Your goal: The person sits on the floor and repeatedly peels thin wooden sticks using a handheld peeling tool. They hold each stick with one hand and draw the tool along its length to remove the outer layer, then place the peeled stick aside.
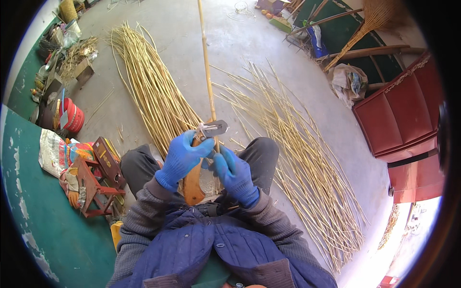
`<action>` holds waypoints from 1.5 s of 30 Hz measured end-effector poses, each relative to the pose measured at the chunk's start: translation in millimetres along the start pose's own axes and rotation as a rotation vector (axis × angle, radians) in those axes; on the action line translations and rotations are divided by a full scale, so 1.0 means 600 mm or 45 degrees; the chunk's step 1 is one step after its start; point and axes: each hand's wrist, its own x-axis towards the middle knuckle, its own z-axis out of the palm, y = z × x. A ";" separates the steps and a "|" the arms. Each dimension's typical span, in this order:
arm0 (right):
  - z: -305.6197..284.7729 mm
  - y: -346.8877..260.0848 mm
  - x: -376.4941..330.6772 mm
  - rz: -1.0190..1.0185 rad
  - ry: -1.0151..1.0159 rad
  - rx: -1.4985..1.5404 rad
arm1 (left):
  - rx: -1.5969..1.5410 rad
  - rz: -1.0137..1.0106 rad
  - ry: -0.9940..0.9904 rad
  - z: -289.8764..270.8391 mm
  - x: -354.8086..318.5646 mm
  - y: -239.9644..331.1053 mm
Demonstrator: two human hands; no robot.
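My left hand (185, 157), in a blue glove, is closed around a curved wooden tool (193, 188) with a dark metal blade (216, 127) at its upper end. One long, tan cane (207, 62) runs from the top of the view down to the blade. My right hand (235, 175), also blue-gloved, grips the lower part of this cane just below the blade. Both hands are close together over my lap, between my bent knees. Just where the blade meets the cane is partly hidden by the fingers.
A thick bundle of canes (149, 81) lies on the floor ahead to the left. Looser canes (307, 153) spread along the right. A red stool (93, 194) and boxes stand at my left; a dark red sofa (398, 105) and a broom (367, 26) are at right.
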 end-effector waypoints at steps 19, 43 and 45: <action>-0.218 0.051 -0.141 0.153 -0.710 -0.275 | -0.266 0.066 0.600 -0.249 0.111 -0.075; -0.145 0.027 -0.078 0.308 -0.918 0.048 | -0.272 -0.023 0.567 -0.227 0.100 -0.113; -0.091 0.031 -0.010 0.304 -0.902 0.108 | -0.346 -0.095 0.468 -0.165 0.090 -0.114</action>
